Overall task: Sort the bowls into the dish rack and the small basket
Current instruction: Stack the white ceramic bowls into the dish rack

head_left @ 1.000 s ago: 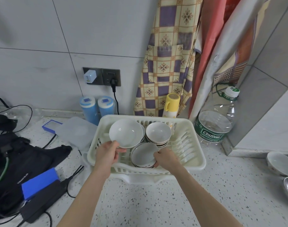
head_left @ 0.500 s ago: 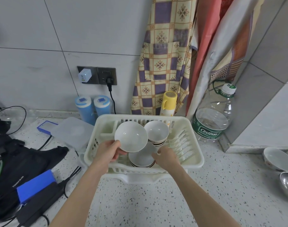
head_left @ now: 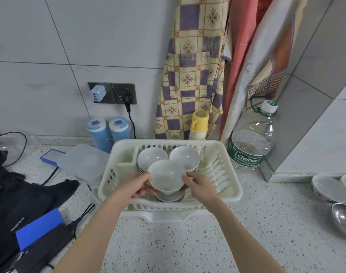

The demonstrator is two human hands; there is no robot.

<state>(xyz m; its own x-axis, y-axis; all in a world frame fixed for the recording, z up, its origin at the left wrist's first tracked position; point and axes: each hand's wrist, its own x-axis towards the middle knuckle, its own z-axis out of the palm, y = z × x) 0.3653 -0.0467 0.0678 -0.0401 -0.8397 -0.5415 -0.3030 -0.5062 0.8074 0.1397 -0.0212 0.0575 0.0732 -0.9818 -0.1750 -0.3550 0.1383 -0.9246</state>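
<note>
Gripping a white bowl [head_left: 166, 177] from both sides, the left hand [head_left: 136, 187] and right hand [head_left: 200, 186] curl round its rim, just above a stack [head_left: 169, 196] in the rack [head_left: 230, 191].

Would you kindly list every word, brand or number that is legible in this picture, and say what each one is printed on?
"Cestbon": green label of the large clear water bottle right of the dish rack.
Smaller line under "Cestbon": too blurred to read surely.
"TOUGH BUILT", roughly: white print on the black bag; blurred, so uncertain.
Faint digits on the red cloth at the top: too blurred to read.
Bottle cap mark: too small.
</note>
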